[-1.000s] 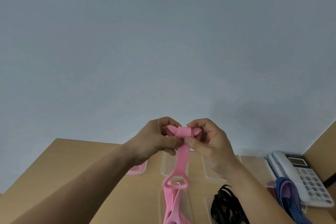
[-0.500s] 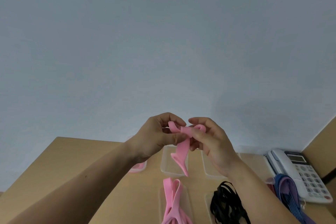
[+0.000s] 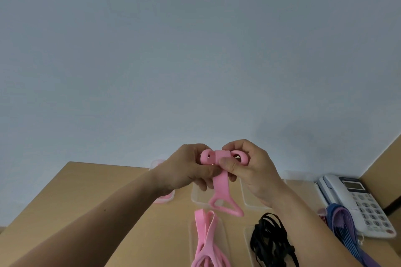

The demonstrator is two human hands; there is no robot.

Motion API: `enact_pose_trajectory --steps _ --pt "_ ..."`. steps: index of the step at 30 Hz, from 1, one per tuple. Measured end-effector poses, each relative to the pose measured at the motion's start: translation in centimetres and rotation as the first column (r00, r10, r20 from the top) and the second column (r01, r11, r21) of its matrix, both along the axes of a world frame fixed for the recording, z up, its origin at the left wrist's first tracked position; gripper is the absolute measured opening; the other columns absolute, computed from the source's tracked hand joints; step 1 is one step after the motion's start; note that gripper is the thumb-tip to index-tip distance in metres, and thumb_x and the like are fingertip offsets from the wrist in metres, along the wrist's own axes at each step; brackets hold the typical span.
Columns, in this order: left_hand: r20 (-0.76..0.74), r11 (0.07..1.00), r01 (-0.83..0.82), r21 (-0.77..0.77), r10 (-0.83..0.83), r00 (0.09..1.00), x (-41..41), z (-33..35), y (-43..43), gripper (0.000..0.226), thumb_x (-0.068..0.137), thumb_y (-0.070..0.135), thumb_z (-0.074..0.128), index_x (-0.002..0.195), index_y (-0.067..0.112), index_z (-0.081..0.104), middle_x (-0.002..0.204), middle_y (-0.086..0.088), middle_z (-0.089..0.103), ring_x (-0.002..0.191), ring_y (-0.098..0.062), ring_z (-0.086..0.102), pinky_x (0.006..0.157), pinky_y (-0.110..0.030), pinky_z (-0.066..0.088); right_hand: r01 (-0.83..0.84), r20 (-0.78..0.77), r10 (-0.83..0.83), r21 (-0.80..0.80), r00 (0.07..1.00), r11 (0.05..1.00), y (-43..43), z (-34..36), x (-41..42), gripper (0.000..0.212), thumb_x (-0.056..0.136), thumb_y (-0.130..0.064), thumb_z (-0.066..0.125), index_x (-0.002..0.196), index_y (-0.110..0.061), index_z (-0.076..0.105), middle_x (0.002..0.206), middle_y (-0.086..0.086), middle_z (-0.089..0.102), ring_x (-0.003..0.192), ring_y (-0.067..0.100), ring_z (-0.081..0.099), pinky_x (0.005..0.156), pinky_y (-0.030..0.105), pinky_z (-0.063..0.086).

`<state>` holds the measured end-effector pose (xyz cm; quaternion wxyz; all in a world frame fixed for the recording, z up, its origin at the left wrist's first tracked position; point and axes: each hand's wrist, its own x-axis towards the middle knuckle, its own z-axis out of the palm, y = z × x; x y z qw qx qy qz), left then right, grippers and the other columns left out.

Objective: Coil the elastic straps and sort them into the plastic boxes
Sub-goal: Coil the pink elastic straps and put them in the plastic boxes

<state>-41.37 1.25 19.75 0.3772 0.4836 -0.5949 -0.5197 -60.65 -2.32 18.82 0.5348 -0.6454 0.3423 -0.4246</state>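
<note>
Both hands are raised above the counter [image 3: 97, 191], working on one pink strap [image 3: 221, 155]. The left hand [image 3: 184, 173] grips one side of the small coil, its fingers [image 3: 205, 172] curled round it. The right hand [image 3: 251, 171] pinches the other side, its thumb pressing the wrapped band at the middle. The coil is only partly made: a tail ending in a loop hangs free below the hands, above the boxes and clear of the counter.

A clear box [image 3: 198, 200] sits under the hands with a second clear box [image 3: 249, 205] just beside it; what they hold cannot be made out. A third box [image 3: 165, 199], mostly hidden by the left wrist, shows something pink, perhaps a strap already coiled and sorted.

Nearer the person, loose pink straps [image 3: 206, 238] lie uncoiled on the counter. A tangle of black straps [image 3: 269, 238] lies beside them, and blue and purple straps [image 3: 340, 221] are draped against a telephone [image 3: 355, 199] at the right.

By this layout the task looks early. At most a little pink is boxed and one strap is mid-coil. The rest of the pink, all the black and the blue and purple ones are still to be coiled and sorted.
</note>
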Motion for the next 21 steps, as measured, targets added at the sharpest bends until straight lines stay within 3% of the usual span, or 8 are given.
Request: enact_pose_trajectory --steps 4,6,9,14,18,21 --pt "-0.057 0.999 0.024 0.048 -0.022 0.998 0.1 0.3 0.1 0.038 0.077 0.013 0.071 0.111 -0.001 0.060 0.094 -0.023 0.073 0.082 -0.031 0.070 0.071 -0.034 0.057 0.007 -0.040 -0.009 -0.061 0.999 0.998 -0.1 -0.3 0.1 0.029 0.078 -0.006 0.080 0.088 -0.031 0.067 0.086 -0.005 0.070 0.074 0.013 0.067 0.064 0.024 0.055" --pt "-0.089 0.997 0.029 0.076 -0.022 0.996 0.1 0.4 0.1 0.041 0.080 0.023 0.071 0.113 0.000 0.061 0.094 -0.021 0.073 0.083 -0.031 0.069 0.072 -0.034 0.056 -0.006 -0.037 0.003 -0.065 0.999 0.998 -0.2 -0.5 -0.1 0.030 0.078 -0.007 0.081 0.090 -0.031 0.067 0.090 -0.004 0.070 0.080 0.013 0.068 0.068 0.025 0.055" --pt "-0.094 0.995 -0.012 0.104 0.021 0.995 0.0 0.2 0.1 0.041 0.084 0.034 0.067 0.108 0.001 0.063 0.086 -0.014 0.072 0.077 -0.025 0.068 0.069 -0.032 0.055 -0.018 -0.081 0.010 -0.100 0.997 0.995 -0.1 -0.9 -0.1 0.034 0.078 -0.005 0.080 0.091 -0.032 0.065 0.090 -0.007 0.070 0.081 0.011 0.068 0.070 0.022 0.054" --pt "-0.118 0.996 -0.062 0.061 0.069 0.991 0.2 -0.4 0.1 0.030 0.088 0.024 0.072 0.106 0.002 0.064 0.084 -0.016 0.071 0.073 -0.025 0.066 0.070 -0.033 0.057 -0.020 -0.070 0.016 -0.056 0.997 0.998 0.0 -1.3 0.2 0.034 0.070 -0.018 0.083 0.091 -0.036 0.065 0.094 -0.011 0.068 0.079 0.010 0.068 0.068 0.020 0.053" --pt "-0.133 0.997 -0.077 0.008 0.078 0.988 0.3 -0.5 0.2 0.034 0.078 0.023 0.076 0.106 0.006 0.065 0.096 -0.028 0.070 0.080 -0.030 0.066 0.075 -0.036 0.056 -0.096 0.049 0.091 0.129 0.995 0.987 -0.1 -1.9 0.1 0.048 0.066 -0.041 0.081 0.107 -0.023 0.066 0.107 0.012 0.066 0.077 0.024 0.064 0.065 0.032 0.051" --pt "-0.124 0.998 -0.065 -0.010 0.063 0.990 0.4 -0.9 0.2 0.032 0.077 0.017 0.076 0.106 0.007 0.065 0.094 -0.025 0.071 0.078 -0.027 0.067 0.073 -0.032 0.055 -0.105 0.019 0.103 0.214 0.995 0.971 -0.1 -2.1 0.4 0.053 0.077 -0.051 0.073 0.098 -0.002 0.065 0.086 0.019 0.068 0.068 0.025 0.060 0.059 0.033 0.049"
